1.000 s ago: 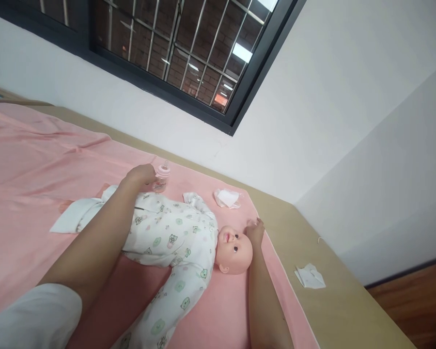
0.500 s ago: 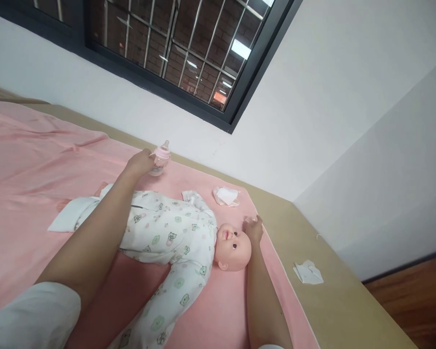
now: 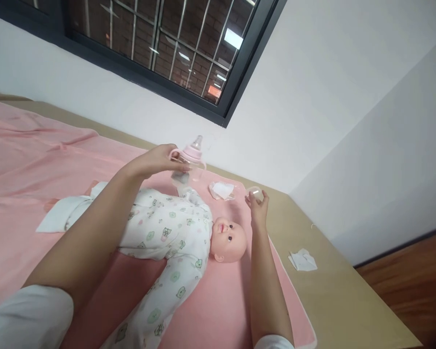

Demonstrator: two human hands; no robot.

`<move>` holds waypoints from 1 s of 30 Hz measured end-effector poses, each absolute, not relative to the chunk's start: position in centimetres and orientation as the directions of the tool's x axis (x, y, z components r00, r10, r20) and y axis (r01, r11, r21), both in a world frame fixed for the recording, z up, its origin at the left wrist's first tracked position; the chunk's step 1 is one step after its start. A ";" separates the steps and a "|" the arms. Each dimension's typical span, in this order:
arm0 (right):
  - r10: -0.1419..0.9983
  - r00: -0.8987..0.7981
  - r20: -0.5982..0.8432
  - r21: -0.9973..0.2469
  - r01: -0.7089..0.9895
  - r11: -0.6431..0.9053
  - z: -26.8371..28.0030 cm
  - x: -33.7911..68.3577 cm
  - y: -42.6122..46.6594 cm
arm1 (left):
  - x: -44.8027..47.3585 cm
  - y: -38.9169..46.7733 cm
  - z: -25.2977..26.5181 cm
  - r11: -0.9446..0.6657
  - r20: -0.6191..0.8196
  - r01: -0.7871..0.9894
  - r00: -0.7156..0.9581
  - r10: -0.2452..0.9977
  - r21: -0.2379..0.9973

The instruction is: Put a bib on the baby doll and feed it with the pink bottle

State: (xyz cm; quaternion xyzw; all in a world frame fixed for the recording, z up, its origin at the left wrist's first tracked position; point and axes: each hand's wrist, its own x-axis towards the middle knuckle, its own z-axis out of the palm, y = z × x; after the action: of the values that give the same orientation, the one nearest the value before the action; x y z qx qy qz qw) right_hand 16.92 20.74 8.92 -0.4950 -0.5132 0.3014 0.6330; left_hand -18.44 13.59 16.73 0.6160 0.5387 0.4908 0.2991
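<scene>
My left hand point(image 3: 163, 160) is closed on a clear baby bottle point(image 3: 193, 164) with a pink collar and handles, holding it above the blanket, slightly tilted, nipple up. In my right hand point(image 3: 258, 207) is a clear, dome-shaped cap point(image 3: 255, 193), gripped by the fingertips near the blanket's far right corner. Between my arms a baby doll point(image 3: 229, 240) lies on its back, dressed in a white printed suit point(image 3: 170, 225). My left forearm crosses over the doll's lower body and hides part of it.
Under the doll is a pink blanket point(image 3: 210, 300) on a tan surface point(image 3: 334, 291). A crumpled clear wrapper with white tissue point(image 3: 222, 190) rests beyond the doll's head. Another white tissue point(image 3: 303, 260) lies at the right. A wall and a barred window point(image 3: 189, 53) stand behind.
My left hand has lifted the bottle off the blanket and moved it right. My right hand has raised the clear cap upward, away from the doll's head.
</scene>
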 end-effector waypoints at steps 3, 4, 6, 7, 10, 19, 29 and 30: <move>0.901 0.075 0.428 -0.891 -0.131 0.434 12.7 13.9 17.6 | -16.4 12.1 17.4 -0.341 0.256 0.284 0.297 0.920 0.896; 0.886 0.010 0.464 -0.869 -0.188 0.457 13.8 12.9 16.4 | -15.6 11.6 17.6 -0.354 0.238 0.285 0.372 0.897 0.891; 0.857 -0.072 0.511 -0.839 -0.261 0.478 15.4 11.4 14.0 | -14.3 10.7 17.9 -0.372 0.204 0.301 0.469 0.859 0.878; 0.844 -0.085 0.530 -0.827 -0.275 0.491 16.0 10.8 13.0 | -13.8 10.4 17.9 -0.377 0.190 0.310 0.496 0.847 0.873; 0.822 -0.093 0.561 -0.811 -0.259 0.524 16.8 10.0 10.9 | -12.7 10.1 17.6 -0.379 0.166 0.314 0.538 0.827 0.871; 0.822 -0.273 0.499 -0.866 -0.188 0.463 16.0 9.4 10.7 | -12.7 10.2 17.4 -0.342 0.164 0.255 0.531 0.831 0.904; 0.768 -0.427 0.478 -0.872 -0.131 0.471 15.9 10.2 10.9 | -12.6 10.2 17.4 -0.303 0.196 0.071 0.620 0.759 0.950; 0.754 -0.458 0.472 -0.873 -0.120 0.473 16.0 10.4 10.8 | -12.6 10.4 17.3 -0.303 0.197 0.069 0.617 0.761 0.951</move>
State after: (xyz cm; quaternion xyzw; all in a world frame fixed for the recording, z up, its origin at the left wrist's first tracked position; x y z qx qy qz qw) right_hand 10.38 10.84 16.02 -0.2208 -0.7171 0.4633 0.4715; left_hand -12.62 10.35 17.33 0.7348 0.2826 0.3338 0.5184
